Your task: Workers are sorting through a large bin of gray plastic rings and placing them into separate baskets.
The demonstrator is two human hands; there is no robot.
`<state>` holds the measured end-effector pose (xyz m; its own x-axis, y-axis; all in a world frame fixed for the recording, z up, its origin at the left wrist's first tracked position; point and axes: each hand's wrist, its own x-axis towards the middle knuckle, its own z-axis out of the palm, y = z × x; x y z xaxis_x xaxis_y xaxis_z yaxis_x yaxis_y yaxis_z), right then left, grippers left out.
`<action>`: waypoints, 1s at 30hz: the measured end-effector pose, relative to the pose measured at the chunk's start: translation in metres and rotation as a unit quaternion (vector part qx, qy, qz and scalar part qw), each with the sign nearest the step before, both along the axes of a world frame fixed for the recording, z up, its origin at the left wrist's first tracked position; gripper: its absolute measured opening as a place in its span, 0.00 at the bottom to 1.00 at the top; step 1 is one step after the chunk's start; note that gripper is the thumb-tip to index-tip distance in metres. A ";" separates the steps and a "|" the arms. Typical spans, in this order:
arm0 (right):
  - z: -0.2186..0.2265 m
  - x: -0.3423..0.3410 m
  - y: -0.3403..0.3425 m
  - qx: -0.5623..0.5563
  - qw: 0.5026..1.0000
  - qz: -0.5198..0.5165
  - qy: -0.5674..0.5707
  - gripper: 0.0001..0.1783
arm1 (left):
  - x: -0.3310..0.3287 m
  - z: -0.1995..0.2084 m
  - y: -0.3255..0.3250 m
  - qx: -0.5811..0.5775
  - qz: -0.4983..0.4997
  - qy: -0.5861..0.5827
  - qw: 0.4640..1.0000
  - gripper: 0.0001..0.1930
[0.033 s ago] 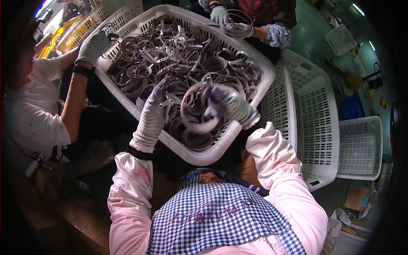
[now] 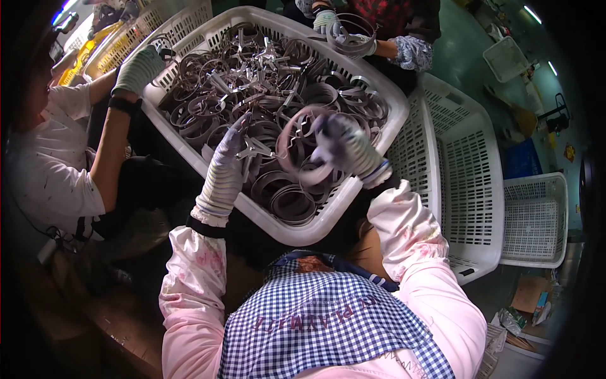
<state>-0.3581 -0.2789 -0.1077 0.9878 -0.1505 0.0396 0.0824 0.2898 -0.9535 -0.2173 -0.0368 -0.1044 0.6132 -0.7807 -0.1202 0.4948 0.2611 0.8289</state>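
My right hand (image 2: 346,146), in a striped work glove, is blurred but closed on the side of a thin metal band ring (image 2: 291,142). The ring is raised over the near part of a white crate (image 2: 297,235). A wavy wire shows inside the ring's opening. My left hand (image 2: 228,158), gloved alike, is at the crate's near left edge. Its fingers are closed around a silver metal fitting (image 2: 255,150), partly hidden by the hand. Under both hands lies a pile of grey metal band rings (image 2: 293,205) and shiny fittings (image 2: 252,76).
At the left, a co-worker's gloved hand (image 2: 140,68) reaches to the crate's rim. Across the crate another person's gloved hand (image 2: 327,23) is at several rings (image 2: 352,38). Tall white crates (image 2: 470,189) stand close at my right, with a smaller crate (image 2: 536,218) beyond.
My right hand has moved slightly to the right with the band ring in it. My left hand stays in nearly the same place.
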 end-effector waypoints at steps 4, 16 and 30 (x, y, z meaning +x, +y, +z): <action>0.022 0.006 -0.042 -0.068 0.957 -0.265 0.095 0.14 | -0.006 0.008 -0.003 0.046 0.049 -0.067 0.995 0.41; -0.046 0.002 -0.080 -0.543 0.749 -0.295 0.240 0.17 | -0.008 0.004 -0.006 0.070 -0.001 -0.096 0.993 0.43; -0.061 -0.003 -0.027 -0.808 0.573 -0.030 0.130 0.20 | -0.010 0.001 -0.004 0.090 0.031 -0.085 0.992 0.41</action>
